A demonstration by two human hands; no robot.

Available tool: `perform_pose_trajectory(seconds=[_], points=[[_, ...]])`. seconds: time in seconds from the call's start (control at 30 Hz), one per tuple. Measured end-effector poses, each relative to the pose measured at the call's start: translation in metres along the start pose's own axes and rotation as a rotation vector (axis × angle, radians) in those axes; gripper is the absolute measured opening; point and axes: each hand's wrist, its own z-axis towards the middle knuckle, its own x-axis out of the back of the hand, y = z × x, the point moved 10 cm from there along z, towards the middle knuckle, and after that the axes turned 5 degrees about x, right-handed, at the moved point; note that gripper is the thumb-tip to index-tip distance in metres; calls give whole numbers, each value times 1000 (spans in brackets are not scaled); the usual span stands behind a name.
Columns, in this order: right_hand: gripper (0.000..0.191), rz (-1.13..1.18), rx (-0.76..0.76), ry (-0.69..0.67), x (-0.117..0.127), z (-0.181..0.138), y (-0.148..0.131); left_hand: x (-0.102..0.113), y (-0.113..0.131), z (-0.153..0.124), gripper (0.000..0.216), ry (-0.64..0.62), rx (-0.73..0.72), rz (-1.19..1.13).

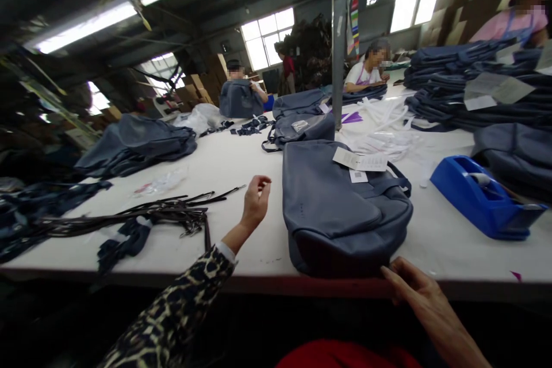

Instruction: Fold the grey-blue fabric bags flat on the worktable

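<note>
A dark blue backpack (332, 201) lies on the white table in front of me, its base towards the table's front edge. Paper tags (360, 160) rest on its upper part, beside a strap loop at the right. My right hand (411, 283) is closed at the backpack's lower right corner, thumb and fingers pinched on its edge; the fingertips are partly hidden. To the left of the backpack, apart from it, my left hand (257, 202) hovers over the table with its fingers curled in. Nothing shows in that hand.
A blue tape dispenser (478, 201) stands right of the backpack. Dark thin straps (168, 210) lie at the left. More backpacks (304, 123) sit behind, near a metal post (338, 69). Stacked bags (452, 86) fill the back right. Co-workers are across the table.
</note>
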Motion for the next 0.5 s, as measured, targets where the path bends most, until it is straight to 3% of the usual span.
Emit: perform_pose_trajectory(seconds=[0.03,0.07,0.1,0.13,0.2,0.27,0.33,0.5], points=[[47,23,-11,-4,-2,-1,1,-11,11,15,35,-47,-34,33],[47,44,-25,-11,-3,-3,2,-35,23,28,38,-186,-96,95],[48,63,-38,-19,-5,-5,4,-71,30,34,42,-410,-161,201],[48,84,-52,-34,-7,-7,6,-108,27,33,47,-655,-195,331],[48,153,-90,-75,-14,-12,9,-154,13,35,54,-850,-181,426],[46,265,-139,-110,-22,-15,11,-184,-8,33,59,-913,-151,482],[45,337,-160,-132,-28,-16,7,-199,-27,25,60,-916,-149,520],[50,244,-119,-172,-13,-17,-9,-206,-50,9,61,-880,-198,556]])
